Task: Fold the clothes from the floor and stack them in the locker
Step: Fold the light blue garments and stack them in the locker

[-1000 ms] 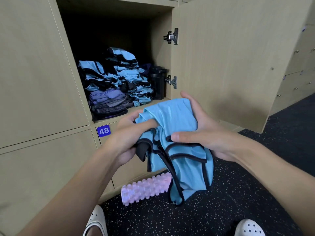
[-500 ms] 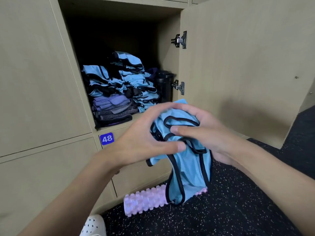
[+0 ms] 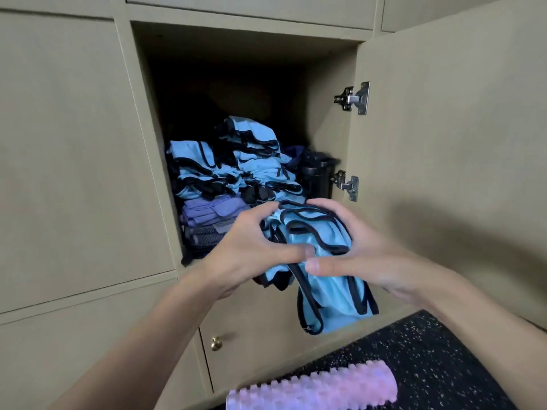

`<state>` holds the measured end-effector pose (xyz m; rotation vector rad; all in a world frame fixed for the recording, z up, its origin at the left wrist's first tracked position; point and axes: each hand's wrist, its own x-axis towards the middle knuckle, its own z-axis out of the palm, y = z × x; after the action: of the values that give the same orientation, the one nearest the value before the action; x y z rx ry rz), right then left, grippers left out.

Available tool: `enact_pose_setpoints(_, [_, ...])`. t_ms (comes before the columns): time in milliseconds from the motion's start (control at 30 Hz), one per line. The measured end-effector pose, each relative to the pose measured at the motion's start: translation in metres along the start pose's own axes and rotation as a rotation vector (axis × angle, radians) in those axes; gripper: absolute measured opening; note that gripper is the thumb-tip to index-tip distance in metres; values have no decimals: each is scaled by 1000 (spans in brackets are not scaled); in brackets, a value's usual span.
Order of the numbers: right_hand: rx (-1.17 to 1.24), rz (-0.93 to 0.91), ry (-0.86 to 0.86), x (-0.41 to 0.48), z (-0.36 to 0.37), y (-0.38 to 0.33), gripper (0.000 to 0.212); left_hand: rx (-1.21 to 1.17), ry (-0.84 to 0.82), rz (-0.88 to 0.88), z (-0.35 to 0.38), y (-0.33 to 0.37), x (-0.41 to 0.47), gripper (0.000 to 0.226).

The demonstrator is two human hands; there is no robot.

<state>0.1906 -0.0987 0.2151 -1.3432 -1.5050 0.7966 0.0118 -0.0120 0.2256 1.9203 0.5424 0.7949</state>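
A light blue vest with black trim [image 3: 322,247] is bunched between both my hands, just in front of the open locker [image 3: 236,48]. My left hand [image 3: 251,247] grips its left side, fingers curled over the top and thumb across the front. My right hand [image 3: 355,250] grips its right side in the same way. The vest's lower part hangs loose below my hands. Inside the locker sit two stacks of folded blue vests [image 3: 254,161] on top of folded purple and dark clothes [image 3: 210,217].
A black bottle [image 3: 318,176] stands at the locker's right side beside the stacks. The locker door [image 3: 444,143] is swung open on the right. A pink ridged foam roller [image 3: 313,389] lies on the dark speckled floor [image 3: 414,350]. A lower door has a brass knob [image 3: 216,343].
Both hands have carried the vest up and forward, closer to the locker opening. The vest is bunched more tightly, with less cloth hanging. The view has moved nearer the locker.
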Motion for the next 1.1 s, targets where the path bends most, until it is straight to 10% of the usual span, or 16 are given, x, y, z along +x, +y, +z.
enact_pose_setpoints(300, [-116,-250,87,72,0,8,72,-339,17,-270,-46,-6,41,39])
enact_pose_setpoints(600, [60,-269,98,163,9,-6,33,300,485,121,-82,-21,77,62])
enact_pose_setpoints(833, [-151,-437,148,243,10,-34,73,389,844,321,-124,-25,126,44])
enact_pose_setpoints(1100, [-401,-600,287,324,1,-64,63,455,974,191,-158,-12,184,49])
